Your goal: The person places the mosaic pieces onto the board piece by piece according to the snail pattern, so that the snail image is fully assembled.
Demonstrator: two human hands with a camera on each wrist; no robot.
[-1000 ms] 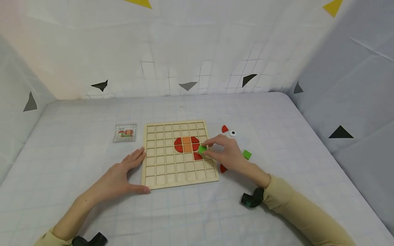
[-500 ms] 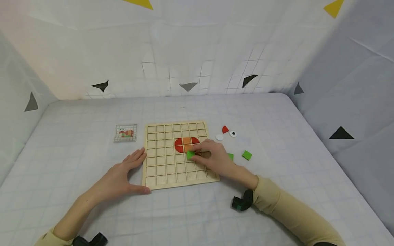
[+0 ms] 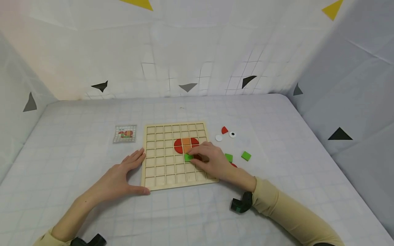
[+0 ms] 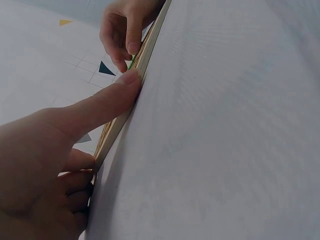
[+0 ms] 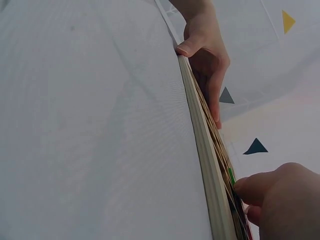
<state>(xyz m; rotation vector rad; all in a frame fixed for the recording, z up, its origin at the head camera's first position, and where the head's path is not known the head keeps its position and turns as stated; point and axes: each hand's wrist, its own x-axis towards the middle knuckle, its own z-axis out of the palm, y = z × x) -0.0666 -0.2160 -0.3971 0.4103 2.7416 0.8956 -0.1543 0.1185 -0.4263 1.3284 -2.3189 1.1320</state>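
Note:
A wooden grid board (image 3: pixel 160 171) lies flat on the table. My left hand (image 3: pixel 118 179) rests spread against its left edge, with the thumb at the near left corner. My right hand (image 3: pixel 212 162) is over the right part of the board, thumb and finger pinching a green square tile (image 3: pixel 187 158) that sits at a cell just below the orange squares (image 3: pixel 186 140). Red curved pieces (image 3: pixel 178 146) flank the orange ones. In the right wrist view, a fingertip touches the green tile (image 5: pixel 231 174) low at the board; whether it lies fully flat is unclear.
Right of the board lie two loose green squares (image 3: pixel 246 156), a red quarter piece (image 3: pixel 224 130), an eye disc (image 3: pixel 232 134) and a white disc (image 3: pixel 219 138). Another red piece (image 3: pixel 234 165) is partly behind the right wrist. A pattern card (image 3: pixel 124 133) lies left of the board.
My right hand has carried the green tile leftward and down to a cell below the orange squares. It now covers a red piece seen earlier. The left hand stays in place.

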